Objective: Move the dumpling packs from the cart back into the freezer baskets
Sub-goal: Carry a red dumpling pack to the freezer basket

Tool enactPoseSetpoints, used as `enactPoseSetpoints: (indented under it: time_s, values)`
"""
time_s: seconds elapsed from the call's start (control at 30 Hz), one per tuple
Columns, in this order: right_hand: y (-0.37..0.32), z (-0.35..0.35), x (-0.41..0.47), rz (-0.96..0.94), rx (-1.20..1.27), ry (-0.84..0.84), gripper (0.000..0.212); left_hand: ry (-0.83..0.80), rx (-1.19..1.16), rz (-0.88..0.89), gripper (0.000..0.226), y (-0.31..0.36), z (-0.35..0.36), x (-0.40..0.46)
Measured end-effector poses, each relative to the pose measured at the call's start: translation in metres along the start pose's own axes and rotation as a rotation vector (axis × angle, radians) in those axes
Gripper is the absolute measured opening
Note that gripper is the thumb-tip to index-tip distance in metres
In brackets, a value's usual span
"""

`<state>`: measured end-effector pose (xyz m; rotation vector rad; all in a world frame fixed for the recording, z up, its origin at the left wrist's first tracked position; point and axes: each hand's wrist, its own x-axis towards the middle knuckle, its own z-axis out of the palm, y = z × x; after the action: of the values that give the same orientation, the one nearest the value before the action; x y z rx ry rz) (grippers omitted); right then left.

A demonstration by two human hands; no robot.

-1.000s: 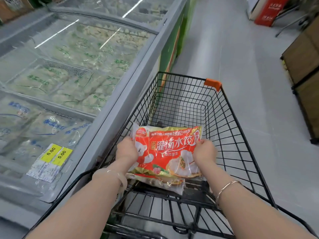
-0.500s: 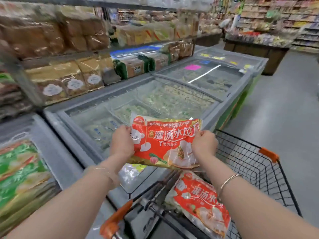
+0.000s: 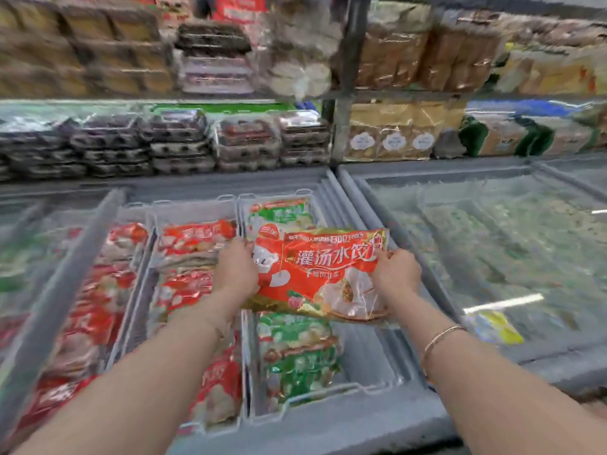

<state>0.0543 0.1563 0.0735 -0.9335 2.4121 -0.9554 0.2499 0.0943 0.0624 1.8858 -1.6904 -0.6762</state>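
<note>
Head view: the red plastic dumpling pack point(image 3: 323, 274) with white lettering, which half a second ago was held up over the cart's handle end, now hangs above the open freezer, over the white wire basket point(image 3: 377, 385) of green packs point(image 3: 295, 356) at the freezer's right end. The left hand point(image 3: 237, 274) grips the pack's left edge with curled fingers; the right hand point(image 3: 395, 275) pinches its right edge, thumb on top. The cart has dropped out of view. By my reading the carry is nearly done and only the lowering remains, though the matching red packs point(image 3: 193, 244) lie in the baskets just to the left, so the pack may belong there instead. The grey freezer rim point(image 3: 328, 425) runs along the near edge; a closed glass-lidded chest point(image 3: 492, 244) adjoins on the right. Behind, shelves point(image 3: 230, 96) hold clear trays and brown bagged goods, all blurred.
</note>
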Motion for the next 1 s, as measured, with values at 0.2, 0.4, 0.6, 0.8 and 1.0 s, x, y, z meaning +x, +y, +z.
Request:
enactPoseSetpoints:
  time_s: [0.2, 0.4, 0.6, 0.8, 1.0]
  values:
    - [-0.053, 0.127, -0.054, 0.045, -0.111, -0.128, 0.036, 0.007, 0.001, -0.141, 0.029, -0.125, -0.063, 0.034]
    - [-0.066, 0.198, -0.092, 0.1, -0.055, -0.245, 0.03, -0.052, 0.123, -0.255, 0.034, -0.202, -0.08, 0.045]
    - [-0.059, 0.249, -0.09, 0.101, -0.161, -0.333, 0.031, -0.091, 0.129, -0.374, 0.025, -0.252, -0.056, 0.054]
    - [-0.048, 0.309, -0.071, 0.105, -0.329, -0.469, 0.025, -0.163, 0.19, -0.46, 0.023, -0.297, -0.019, 0.082]
    - [-0.031, 0.355, -0.052, 0.082, -0.479, -0.61, 0.03, -0.228, 0.223, -0.523, 0.029, -0.323, 0.02, 0.107]
